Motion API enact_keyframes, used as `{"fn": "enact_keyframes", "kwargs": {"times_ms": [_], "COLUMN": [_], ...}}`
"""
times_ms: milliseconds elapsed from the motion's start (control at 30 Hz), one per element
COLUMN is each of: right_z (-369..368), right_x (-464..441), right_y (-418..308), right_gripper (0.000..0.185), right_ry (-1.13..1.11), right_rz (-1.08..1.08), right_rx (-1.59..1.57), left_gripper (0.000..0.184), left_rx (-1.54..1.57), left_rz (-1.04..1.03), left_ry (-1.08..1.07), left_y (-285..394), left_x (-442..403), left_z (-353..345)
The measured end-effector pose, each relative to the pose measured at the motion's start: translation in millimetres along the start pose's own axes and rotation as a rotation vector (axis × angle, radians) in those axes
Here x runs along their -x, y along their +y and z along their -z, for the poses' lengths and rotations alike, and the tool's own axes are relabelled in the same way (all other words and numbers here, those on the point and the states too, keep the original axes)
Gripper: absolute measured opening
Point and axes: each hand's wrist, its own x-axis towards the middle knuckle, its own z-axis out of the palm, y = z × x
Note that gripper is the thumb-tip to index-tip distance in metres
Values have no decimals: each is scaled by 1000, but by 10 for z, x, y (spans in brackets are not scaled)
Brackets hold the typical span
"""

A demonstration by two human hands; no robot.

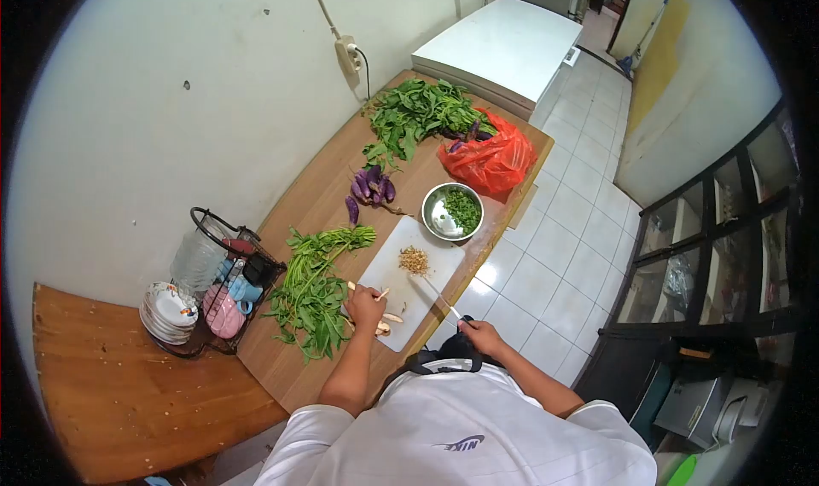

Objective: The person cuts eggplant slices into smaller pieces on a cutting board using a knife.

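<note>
My left hand (367, 307) is closed round a pale, slender root piece over the near left part of the white cutting board (415, 292). Other pale pieces (384, 326) lie beside and below that hand. My right hand (483, 337) grips the handle of a knife (442, 300), whose blade reaches over the board toward a small heap of chopped brownish bits (415, 261). At the board's far end stands a steel bowl (438, 216) with chopped greens inside. Leafy greens (316, 290) lie left of the board.
Purple eggplants (372, 186), more leafy greens (418, 115) and a red plastic bag (493, 158) lie farther back on the wooden table (294, 198). At the left, a dish rack (235, 281) holds cups and plates. Beyond the table stands a white chest (503, 47).
</note>
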Motion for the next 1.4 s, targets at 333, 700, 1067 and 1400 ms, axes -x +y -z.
{"fn": "enact_keyframes", "kwargs": {"times_ms": [333,700,1067,1400], "right_z": [330,26,-96,-147], "right_x": [-493,-670,-730,-606], "right_y": [-300,-309,-287,-400], "right_gripper": [75,70,72,77], "right_ry": [-177,-368,-333,-243], "right_rz": [65,-164,-146,-9], "right_rx": [266,56,54,341], "left_gripper": [20,20,26,10], "left_rx": [505,309,182,258], "left_rz": [214,469,46,57], "left_ry": [-14,-45,69,129], "left_y": [273,518,411,368], "left_x": [-178,-136,-154,-184], "left_z": [-318,-495,-191,-326]}}
